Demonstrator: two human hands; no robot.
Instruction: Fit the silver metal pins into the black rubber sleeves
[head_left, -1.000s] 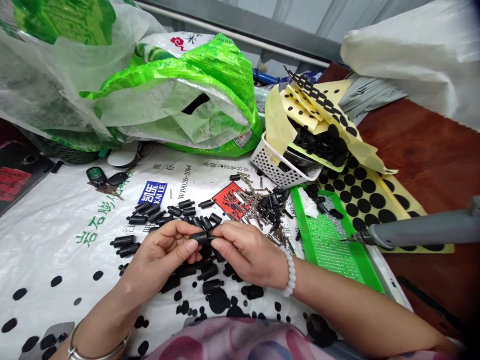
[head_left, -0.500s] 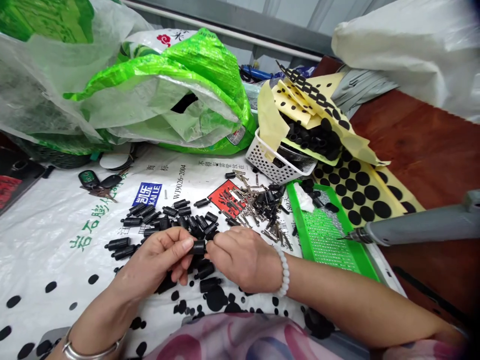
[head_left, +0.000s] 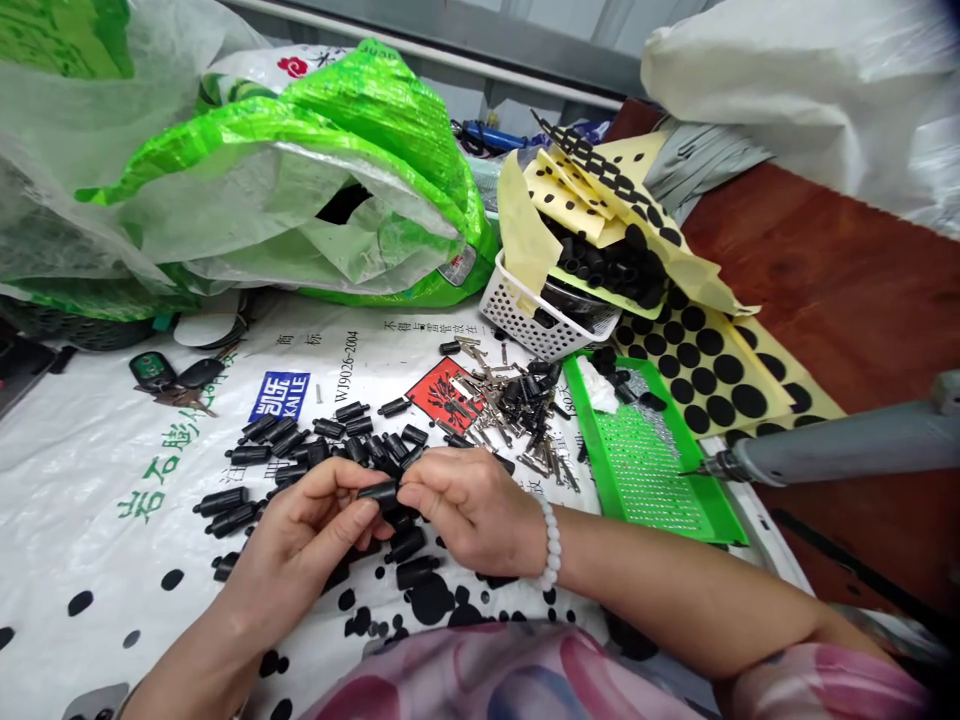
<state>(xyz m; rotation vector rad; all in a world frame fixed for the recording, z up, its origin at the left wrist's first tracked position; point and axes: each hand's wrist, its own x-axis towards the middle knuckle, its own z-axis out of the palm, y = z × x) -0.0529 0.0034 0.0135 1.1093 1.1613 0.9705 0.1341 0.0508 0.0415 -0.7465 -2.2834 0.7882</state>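
At far left, keys lie on a printed white sack below a green bag. Loose black parts are scattered on the sack just beyond the hands. The left hand pinches one end of a short black tube between thumb and fingertips. The right hand is closed on the other end. The tube lies level between them, just above the sack. Farther right, metal pins lie in a heap, near a white basket of black pieces. Next come a green tray, a yellow sheet of black discs and a gray tool, its tip over the tray's edge.
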